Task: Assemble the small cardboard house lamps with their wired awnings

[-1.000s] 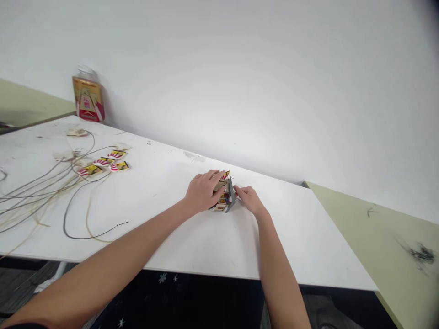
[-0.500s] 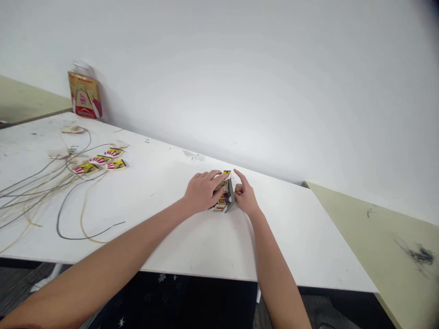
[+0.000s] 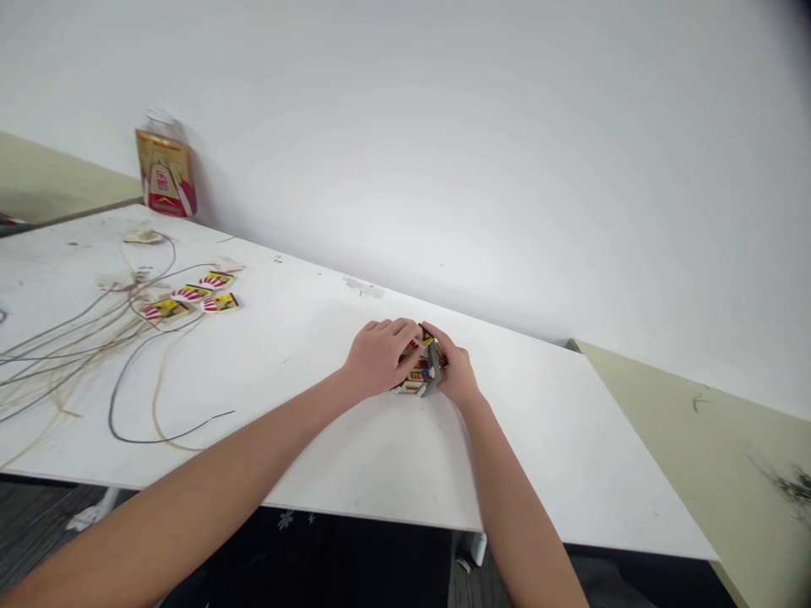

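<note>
A small model building [image 3: 415, 384] with a printed front of windows and a grey panel [image 3: 432, 377] along its right side stands on the white table between my hands. My left hand [image 3: 382, 359] is closed round its left side, thumb across the front. On the right, my right hand [image 3: 457, 371] grips the building, its index finger reaching over the top. Under the fingertips of both hands sits a red, white and yellow piece [image 3: 426, 335]. Fingers hide much of the building's upper part.
Several red-striped yellow pieces [image 3: 220, 302] lie on the white table [image 3: 304, 338] at left, among long dark and tan wires [image 3: 112, 397]. A gold and red carton [image 3: 167, 173] stands against the wall. To the right is a yellowish surface [image 3: 672, 405] with a wire tangle.
My right index finger, raised before, has come down onto the top of the building, and the right hand has closed on its side. The striped piece now shows tilted at the top.
</note>
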`<state>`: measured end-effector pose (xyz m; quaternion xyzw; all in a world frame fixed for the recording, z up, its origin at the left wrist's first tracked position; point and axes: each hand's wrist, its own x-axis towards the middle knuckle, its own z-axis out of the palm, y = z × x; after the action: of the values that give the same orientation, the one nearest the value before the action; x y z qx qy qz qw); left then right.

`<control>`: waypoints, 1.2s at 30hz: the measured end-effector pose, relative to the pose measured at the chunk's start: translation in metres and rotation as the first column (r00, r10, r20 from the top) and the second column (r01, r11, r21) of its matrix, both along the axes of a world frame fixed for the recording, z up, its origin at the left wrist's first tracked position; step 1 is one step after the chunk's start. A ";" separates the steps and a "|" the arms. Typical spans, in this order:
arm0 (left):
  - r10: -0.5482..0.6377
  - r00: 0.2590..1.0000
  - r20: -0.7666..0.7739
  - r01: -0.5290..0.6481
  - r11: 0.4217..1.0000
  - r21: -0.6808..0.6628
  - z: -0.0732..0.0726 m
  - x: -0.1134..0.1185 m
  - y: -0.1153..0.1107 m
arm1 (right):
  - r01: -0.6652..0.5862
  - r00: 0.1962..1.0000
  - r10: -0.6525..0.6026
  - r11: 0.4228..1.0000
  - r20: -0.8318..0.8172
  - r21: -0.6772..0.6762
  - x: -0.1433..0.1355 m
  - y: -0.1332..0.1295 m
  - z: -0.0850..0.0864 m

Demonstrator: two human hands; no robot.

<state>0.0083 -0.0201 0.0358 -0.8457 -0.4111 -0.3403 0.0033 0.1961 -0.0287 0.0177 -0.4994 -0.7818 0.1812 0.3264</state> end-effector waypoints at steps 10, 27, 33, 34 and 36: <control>-0.010 1.000 0.007 0.010 1.000 -0.014 -0.003 -0.002 -0.001 | 0.052 0.997 -0.060 0.984 0.046 0.170 0.003 0.002 -0.014; -0.029 0.999 -0.033 0.030 0.999 0.043 -0.002 -0.003 -0.004 | 0.111 0.986 -0.140 0.958 0.092 0.266 0.000 0.000 -0.013; -0.034 0.998 -0.059 0.036 0.998 0.042 -0.003 -0.003 -0.004 | 0.102 0.992 -0.118 0.959 0.047 0.263 0.000 0.001 -0.013; -0.034 0.998 -0.056 0.036 0.998 0.042 -0.004 -0.003 -0.004 | 0.107 0.991 -0.124 0.960 0.048 0.260 0.000 0.001 -0.013; -0.034 0.998 -0.045 0.035 0.999 0.038 -0.004 -0.003 -0.004 | 0.112 0.990 -0.129 0.960 0.050 0.255 0.000 0.002 -0.013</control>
<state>0.0054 -0.0238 0.0318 -0.8598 -0.3896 -0.3293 0.0229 0.1963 -0.0269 0.0044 -0.5061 -0.7771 0.0435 0.3715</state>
